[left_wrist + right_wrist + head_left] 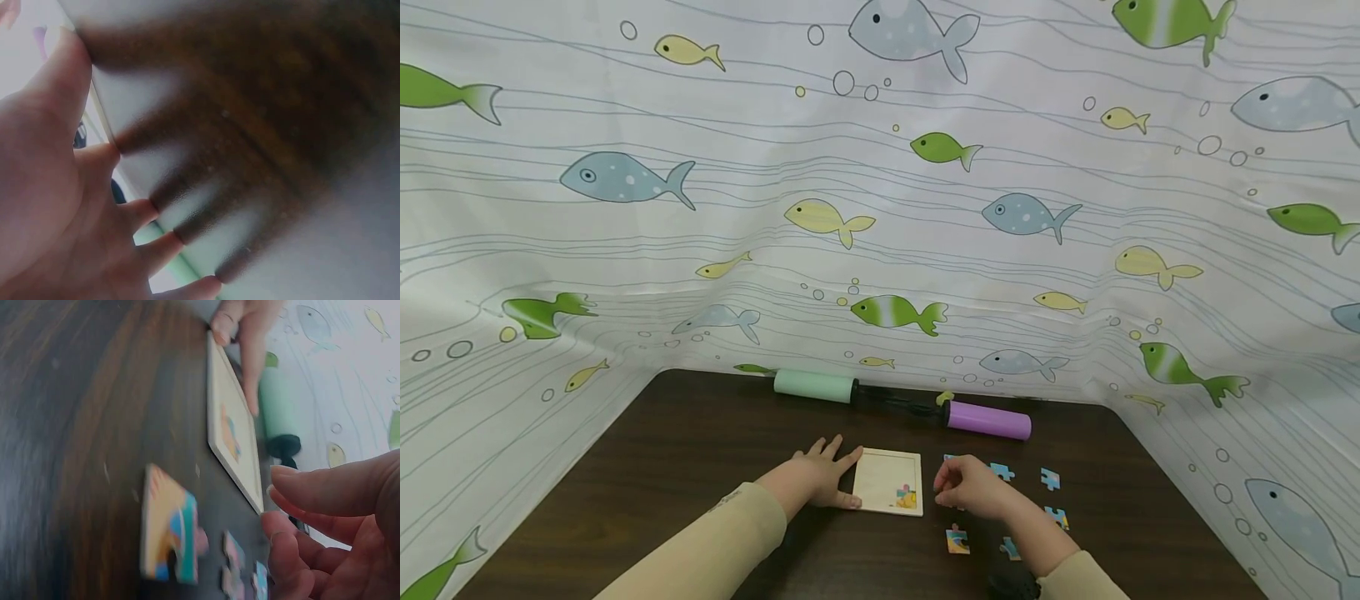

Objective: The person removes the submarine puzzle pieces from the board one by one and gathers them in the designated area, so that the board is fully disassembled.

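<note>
A square wooden puzzle tray point(876, 475) lies flat on the dark table, with one colourful jigsaw piece point(907, 498) set in its near right corner. My left hand point(820, 477) rests at the tray's left side, fingers spread, thumb and forefinger touching its edge. Just right of the tray, my right hand point(977, 487) hovers low over loose pieces, its fingers loosely bent. In the right wrist view, nothing shows between that hand's thumb point(300, 481) and fingers. A yellow and blue puzzle piece point(169, 528) lies near it. The right hand partly hides other pieces.
Several loose puzzle pieces point(1050, 478) are scattered to the right. Along the table's back edge lie a mint green cylinder point(815, 386) and a purple cylinder point(988, 420), with black parts between them. A fish-patterned curtain point(880, 183) surrounds the table point(700, 433).
</note>
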A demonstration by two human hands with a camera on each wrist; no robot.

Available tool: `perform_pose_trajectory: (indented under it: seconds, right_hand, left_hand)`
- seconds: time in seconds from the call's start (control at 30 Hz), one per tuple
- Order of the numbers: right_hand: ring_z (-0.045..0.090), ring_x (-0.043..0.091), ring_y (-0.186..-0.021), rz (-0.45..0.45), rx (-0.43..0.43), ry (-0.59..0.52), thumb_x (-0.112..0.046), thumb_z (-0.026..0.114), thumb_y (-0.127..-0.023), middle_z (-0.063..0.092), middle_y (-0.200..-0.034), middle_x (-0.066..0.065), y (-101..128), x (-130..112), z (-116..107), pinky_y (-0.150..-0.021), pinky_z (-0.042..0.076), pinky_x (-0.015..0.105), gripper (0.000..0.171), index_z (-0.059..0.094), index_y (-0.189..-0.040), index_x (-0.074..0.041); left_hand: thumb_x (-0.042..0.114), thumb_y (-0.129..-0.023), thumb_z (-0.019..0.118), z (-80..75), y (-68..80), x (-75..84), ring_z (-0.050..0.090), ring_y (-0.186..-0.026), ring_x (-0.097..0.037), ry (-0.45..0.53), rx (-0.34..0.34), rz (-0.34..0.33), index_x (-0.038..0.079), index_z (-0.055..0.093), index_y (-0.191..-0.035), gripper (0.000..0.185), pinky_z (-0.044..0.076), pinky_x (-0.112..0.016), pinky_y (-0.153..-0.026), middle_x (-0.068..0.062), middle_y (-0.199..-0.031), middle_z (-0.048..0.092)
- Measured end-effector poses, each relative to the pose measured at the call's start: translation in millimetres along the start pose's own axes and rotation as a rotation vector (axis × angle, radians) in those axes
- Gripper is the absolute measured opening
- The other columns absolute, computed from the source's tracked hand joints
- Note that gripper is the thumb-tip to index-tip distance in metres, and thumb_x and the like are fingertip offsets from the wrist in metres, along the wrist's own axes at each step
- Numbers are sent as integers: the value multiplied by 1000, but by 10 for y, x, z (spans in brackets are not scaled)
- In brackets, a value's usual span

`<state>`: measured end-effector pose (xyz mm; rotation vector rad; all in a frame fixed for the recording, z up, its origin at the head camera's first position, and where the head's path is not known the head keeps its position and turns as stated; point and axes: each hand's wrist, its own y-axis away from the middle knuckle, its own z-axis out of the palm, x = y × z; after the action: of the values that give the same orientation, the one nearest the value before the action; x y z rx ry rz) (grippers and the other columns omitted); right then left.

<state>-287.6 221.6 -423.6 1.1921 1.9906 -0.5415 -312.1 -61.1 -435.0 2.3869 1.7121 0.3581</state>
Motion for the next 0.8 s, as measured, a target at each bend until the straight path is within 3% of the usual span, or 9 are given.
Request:
perform_pose_trajectory:
  seconds: [0.33, 0.8]
  right_hand:
    - [47, 14, -59, 37, -3, 34, -1, 80, -80, 53, -69, 1, -251, -33, 250, -53, 39, 28, 20, 64, -92, -3]
    - [45, 16, -61, 67, 24, 71, 0, 84, -75, 50, -70, 3, -343, -29, 331, -55, 37, 30, 27, 59, -83, -3]
  left_hand:
    - [66, -85, 62, -16, 26, 8, 23, -144, -38, -6, 8, 9, 27, 29, -157, 88, 28, -60, -108, -12, -160, 24]
    - [64, -85, 63, -46, 64, 30, 24, -144, -38, 5, 9, 11, 27, 30, -156, 86, 27, -60, -108, -13, -159, 25]
